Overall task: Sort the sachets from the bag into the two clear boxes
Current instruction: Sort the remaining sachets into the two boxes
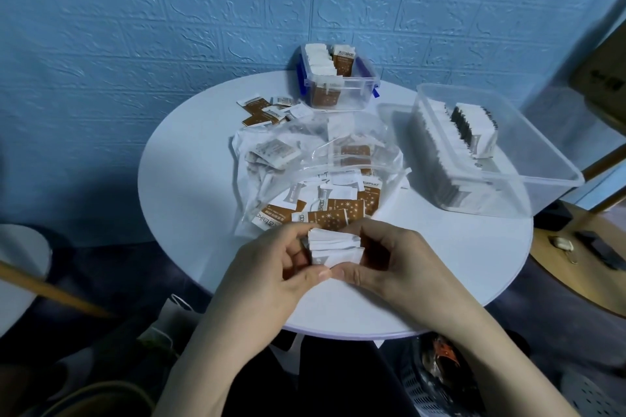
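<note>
Both hands are busy at the near edge of the round white tabletop, closed together on one small stack of white sachets: the left hand pinches its left end, the right hand its right end, thumbs almost touching beneath. The stack's long axis runs left to right, square across the person. What matters next is where it must go. The large clear box, packed with a row of white sachets on edge, sits toward the far right edge, well apart from the stack and on the right hand's side, so that hand looks the nearer carrier. The small clear box with blue clips, holding brown sachets, stands at the far edge, straight ahead. Between the hands and both boxes sprawls the clear plastic bag, brown sachets spilling from its mouth just beyond the fingers. A few more loose sachets lie left of the small box.
</note>
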`<action>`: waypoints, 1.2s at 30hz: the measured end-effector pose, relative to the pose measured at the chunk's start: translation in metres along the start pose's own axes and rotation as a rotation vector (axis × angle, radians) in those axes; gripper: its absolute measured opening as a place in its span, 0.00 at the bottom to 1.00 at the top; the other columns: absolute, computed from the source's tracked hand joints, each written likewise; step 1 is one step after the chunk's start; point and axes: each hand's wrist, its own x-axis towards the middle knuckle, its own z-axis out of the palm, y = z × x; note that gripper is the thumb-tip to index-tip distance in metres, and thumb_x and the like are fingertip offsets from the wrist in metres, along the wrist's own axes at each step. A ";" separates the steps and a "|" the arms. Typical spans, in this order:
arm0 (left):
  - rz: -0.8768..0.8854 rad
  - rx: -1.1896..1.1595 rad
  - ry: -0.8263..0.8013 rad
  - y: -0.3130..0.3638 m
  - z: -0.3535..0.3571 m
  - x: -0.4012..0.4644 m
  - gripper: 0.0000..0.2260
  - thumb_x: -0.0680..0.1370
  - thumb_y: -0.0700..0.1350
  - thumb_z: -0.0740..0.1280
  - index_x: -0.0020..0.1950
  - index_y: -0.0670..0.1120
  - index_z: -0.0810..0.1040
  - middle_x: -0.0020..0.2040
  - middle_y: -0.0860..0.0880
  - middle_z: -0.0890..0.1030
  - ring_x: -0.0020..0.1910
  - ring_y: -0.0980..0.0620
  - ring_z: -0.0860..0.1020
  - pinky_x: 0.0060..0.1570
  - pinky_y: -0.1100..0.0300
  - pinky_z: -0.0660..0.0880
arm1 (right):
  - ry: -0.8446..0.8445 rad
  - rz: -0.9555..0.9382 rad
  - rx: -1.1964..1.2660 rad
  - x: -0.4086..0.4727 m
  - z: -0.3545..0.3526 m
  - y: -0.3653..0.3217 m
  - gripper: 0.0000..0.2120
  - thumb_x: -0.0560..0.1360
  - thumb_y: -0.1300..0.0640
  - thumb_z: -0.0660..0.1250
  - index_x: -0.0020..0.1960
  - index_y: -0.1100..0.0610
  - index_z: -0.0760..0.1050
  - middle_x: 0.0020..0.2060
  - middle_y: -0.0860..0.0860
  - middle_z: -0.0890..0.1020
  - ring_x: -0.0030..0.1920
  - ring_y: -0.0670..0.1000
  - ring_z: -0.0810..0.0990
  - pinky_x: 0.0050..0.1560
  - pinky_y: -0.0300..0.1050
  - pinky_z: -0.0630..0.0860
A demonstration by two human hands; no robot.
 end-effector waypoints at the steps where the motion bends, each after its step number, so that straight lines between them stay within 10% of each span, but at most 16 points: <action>1: -0.010 -0.007 -0.007 -0.001 -0.001 0.001 0.19 0.69 0.44 0.77 0.57 0.54 0.79 0.33 0.60 0.77 0.31 0.61 0.72 0.38 0.63 0.72 | 0.001 -0.004 -0.015 0.000 0.000 -0.001 0.11 0.70 0.51 0.76 0.50 0.49 0.79 0.42 0.51 0.84 0.45 0.54 0.80 0.50 0.56 0.77; 10: 0.064 0.113 0.015 0.005 -0.002 0.000 0.13 0.68 0.47 0.77 0.50 0.54 0.80 0.45 0.62 0.75 0.36 0.64 0.73 0.37 0.71 0.67 | 0.098 -0.121 -0.094 -0.008 0.003 0.003 0.10 0.69 0.53 0.77 0.48 0.47 0.79 0.43 0.46 0.77 0.43 0.49 0.77 0.42 0.39 0.72; 22: 0.087 -0.233 0.006 0.035 0.027 0.002 0.12 0.63 0.53 0.80 0.43 0.60 0.83 0.29 0.58 0.76 0.29 0.54 0.69 0.31 0.62 0.68 | 0.251 -0.198 -0.027 -0.031 -0.025 0.005 0.15 0.71 0.44 0.70 0.58 0.42 0.77 0.48 0.42 0.79 0.53 0.45 0.75 0.51 0.31 0.67; 29: 0.191 -0.407 -0.088 0.073 0.057 0.024 0.11 0.65 0.52 0.78 0.44 0.62 0.82 0.27 0.59 0.72 0.29 0.59 0.65 0.32 0.63 0.63 | 0.260 -0.186 0.189 -0.041 -0.077 -0.003 0.12 0.70 0.51 0.72 0.53 0.49 0.78 0.46 0.53 0.83 0.48 0.61 0.79 0.53 0.64 0.73; 36: 0.198 -0.346 -0.176 0.092 0.079 0.050 0.15 0.65 0.58 0.76 0.49 0.62 0.78 0.33 0.63 0.77 0.33 0.56 0.72 0.35 0.68 0.67 | 0.316 -0.146 0.268 -0.038 -0.110 0.006 0.16 0.70 0.47 0.74 0.53 0.54 0.79 0.48 0.56 0.84 0.50 0.65 0.79 0.53 0.70 0.72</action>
